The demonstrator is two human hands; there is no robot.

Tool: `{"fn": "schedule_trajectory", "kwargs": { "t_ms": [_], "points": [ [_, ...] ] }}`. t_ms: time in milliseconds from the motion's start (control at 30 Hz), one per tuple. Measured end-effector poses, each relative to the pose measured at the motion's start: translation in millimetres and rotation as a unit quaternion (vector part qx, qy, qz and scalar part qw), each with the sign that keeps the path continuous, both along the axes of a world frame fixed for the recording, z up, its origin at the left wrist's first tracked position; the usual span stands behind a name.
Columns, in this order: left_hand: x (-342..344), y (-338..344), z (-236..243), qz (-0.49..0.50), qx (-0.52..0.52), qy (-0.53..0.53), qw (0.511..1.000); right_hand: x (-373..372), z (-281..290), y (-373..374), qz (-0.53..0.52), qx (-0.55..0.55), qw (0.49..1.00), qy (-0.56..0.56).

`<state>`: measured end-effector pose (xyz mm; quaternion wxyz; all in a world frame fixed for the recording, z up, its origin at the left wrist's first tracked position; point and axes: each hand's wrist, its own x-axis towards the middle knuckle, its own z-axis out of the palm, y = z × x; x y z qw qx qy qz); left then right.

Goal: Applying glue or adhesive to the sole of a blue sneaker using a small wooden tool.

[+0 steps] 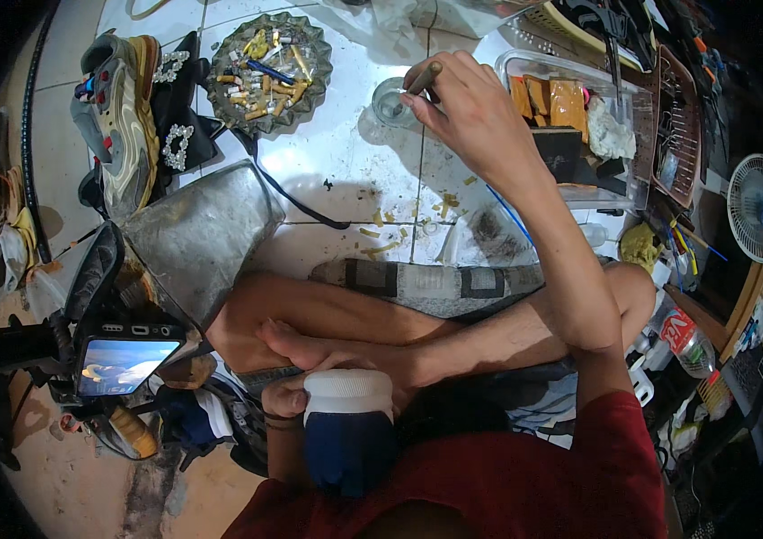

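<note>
My right hand [482, 117] is raised over the tiled floor, its fingers closed round a slim brown-handled tool [425, 77]. The tool's lower end is at a small clear glass jar [389, 104]; whether it dips into the jar I cannot tell. Close to my body, my left hand [285, 396] grips a shoe [348, 440] by its side. This shoe has a dark blue upper and a ribbed white toe edge, and it rests by my crossed legs. Part of the left hand is hidden behind it.
A scalloped ashtray [299, 106] full of cigarette butts lies at the far left, beside a grey sneaker [121, 117]. Nearer stands a metal sheet [206, 229] and a mounted phone [130, 364]. At right are a clear plastic bin [638, 184], a fan [759, 202] and a bottle [692, 350].
</note>
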<state>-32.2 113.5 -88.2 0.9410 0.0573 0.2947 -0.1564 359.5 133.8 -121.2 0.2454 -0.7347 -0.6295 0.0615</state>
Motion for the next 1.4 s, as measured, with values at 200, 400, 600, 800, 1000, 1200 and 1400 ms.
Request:
{"fn": "schedule_trajectory", "kwargs": {
  "t_ms": [200,400,600,800,1000,1200,1400],
  "points": [
    [4.6,3.4,-4.3,-0.004,-0.011,0.0,1.0,1.3,-2.4,1.2,-0.006,0.04,0.998,0.044],
    [-0.7,21.7,-14.8,-0.013,-0.016,-0.014,1.0,6.7,1.0,-0.3,-0.033,0.099,0.987,0.119],
    [-12.4,7.6,-2.7,-0.024,-0.019,-0.023,0.999,0.2,-4.8,1.3,-0.016,0.037,0.998,0.044],
    [-14.1,7.6,-4.6,-0.034,-0.031,-0.028,0.999,-1.4,2.1,-3.4,-0.021,-0.002,0.999,0.031],
    [-12.1,9.4,-11.6,-0.034,-0.045,-0.026,0.998,-0.6,-0.4,-3.0,-0.017,0.037,0.997,0.065],
    [-5.7,20.5,-18.3,-0.035,-0.054,-0.018,0.998,5.2,-4.9,-5.5,-0.029,0.082,0.99,0.112],
    [-14.7,2.0,4.8,-0.018,-0.011,0.013,1.0,1.9,8.4,13.5,0.009,0.178,0.966,0.187]
  ]
}}
